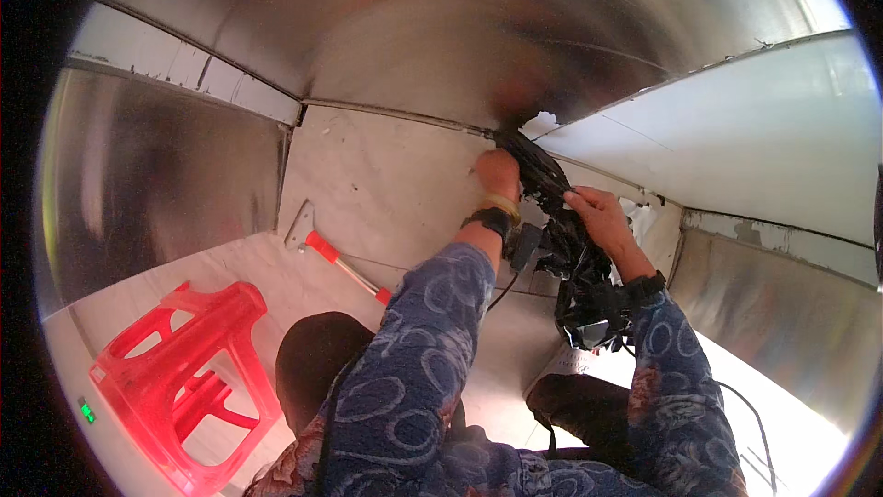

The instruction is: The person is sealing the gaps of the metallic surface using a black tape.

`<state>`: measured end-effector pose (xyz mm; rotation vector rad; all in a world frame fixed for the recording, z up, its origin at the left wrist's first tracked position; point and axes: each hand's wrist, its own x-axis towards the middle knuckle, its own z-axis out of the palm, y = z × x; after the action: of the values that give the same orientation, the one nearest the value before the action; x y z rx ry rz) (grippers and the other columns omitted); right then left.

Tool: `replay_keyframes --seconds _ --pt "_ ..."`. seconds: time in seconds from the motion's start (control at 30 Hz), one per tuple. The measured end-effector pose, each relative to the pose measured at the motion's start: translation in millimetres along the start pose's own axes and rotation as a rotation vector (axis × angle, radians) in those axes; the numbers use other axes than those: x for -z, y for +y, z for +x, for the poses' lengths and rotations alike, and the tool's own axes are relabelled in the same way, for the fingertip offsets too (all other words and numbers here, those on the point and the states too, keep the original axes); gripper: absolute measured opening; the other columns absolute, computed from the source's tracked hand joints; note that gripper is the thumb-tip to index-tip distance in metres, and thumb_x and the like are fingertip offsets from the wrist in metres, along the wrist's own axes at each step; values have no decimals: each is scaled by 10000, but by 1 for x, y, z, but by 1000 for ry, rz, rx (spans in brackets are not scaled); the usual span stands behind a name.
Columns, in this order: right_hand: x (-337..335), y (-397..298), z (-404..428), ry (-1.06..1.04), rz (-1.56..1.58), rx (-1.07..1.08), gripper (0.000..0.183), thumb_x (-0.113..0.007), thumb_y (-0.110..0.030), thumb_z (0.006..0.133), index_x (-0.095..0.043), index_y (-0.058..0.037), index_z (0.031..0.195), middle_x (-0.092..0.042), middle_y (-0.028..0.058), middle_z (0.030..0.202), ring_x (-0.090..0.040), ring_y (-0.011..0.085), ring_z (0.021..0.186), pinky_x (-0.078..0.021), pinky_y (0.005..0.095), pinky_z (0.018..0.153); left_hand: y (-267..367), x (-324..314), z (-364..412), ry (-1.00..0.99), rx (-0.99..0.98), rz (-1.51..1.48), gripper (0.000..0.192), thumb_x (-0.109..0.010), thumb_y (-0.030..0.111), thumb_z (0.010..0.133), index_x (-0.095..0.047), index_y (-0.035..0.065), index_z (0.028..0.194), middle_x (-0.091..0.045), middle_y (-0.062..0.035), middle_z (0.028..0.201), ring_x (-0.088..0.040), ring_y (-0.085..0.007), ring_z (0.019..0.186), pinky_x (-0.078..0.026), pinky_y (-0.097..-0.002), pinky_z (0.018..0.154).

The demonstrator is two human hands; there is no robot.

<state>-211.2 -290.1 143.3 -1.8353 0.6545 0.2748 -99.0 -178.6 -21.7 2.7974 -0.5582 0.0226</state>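
Observation:
A long, crumpled strip of black plastic film (538,166) runs down from the corner where the metal panels meet the pale slab. Its lower part (583,269) hangs in a bunched, torn mass between my forearms. My right hand (601,215) pinches the strip's right edge between thumb and fingers. Curled against the upper left side of the film is my left hand (498,173); its fingers are hidden, so what it holds cannot be seen. A dark wristband (493,220) and a yellowish band sit on my left wrist.
A red-handled scraper (338,259) lies on the pale surface at left. Below it, a red plastic stool (200,387) rests tipped over. Brushed metal panels (165,159) enclose the space. A black cable (755,414) trails at lower right, beside bright light.

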Motion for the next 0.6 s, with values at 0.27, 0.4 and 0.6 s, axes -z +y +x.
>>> replay_keyframes --seconds 0.27,0.4,0.6 --pt "-21 -44 33 -10 -659 145 535 -503 -530 760 -629 -21 866 -603 207 788 -571 373 785 -438 409 704 -12 -26 2 -20 -31 -1 166 -505 133 709 -601 56 597 -586 -138 623 -580 -274 623 -427 -373 551" --pt "-49 -25 58 43 -576 116 401 -576 -435 736 -628 -62 873 -606 187 799 -575 357 784 -441 429 692 -18 -29 1 -118 307 -322 144 -519 148 699 -602 56 624 -590 -134 637 -579 -274 623 -426 -375 568" --pt "-42 -13 55 217 -686 105 304 -576 -313 747 -598 -11 779 -569 203 696 -557 354 668 -420 415 597 6 2 -11 -64 -51 -111 58 -568 92 617 -600 56 648 -588 -133 660 -574 -280 662 -420 -384 583"
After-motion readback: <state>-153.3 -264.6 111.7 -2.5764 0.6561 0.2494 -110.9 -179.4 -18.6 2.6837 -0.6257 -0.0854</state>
